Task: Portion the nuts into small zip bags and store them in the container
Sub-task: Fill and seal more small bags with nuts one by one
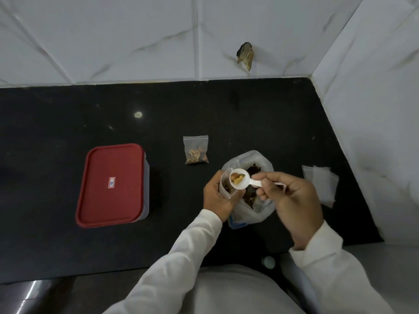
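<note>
The left hand grips a small zip bag mouth-up beside the bulk nut bag so the right hand's fingers, pinching a loaded white scoop, can tip nuts in.

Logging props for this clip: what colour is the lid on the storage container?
Dark red, with a small white label at its centre; the lid shows clearly in the head view.

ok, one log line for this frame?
step: portioning | left hand: holds small zip bag | right hand: spoon of nuts at its mouth | filled bag: on counter | container: closed
</note>
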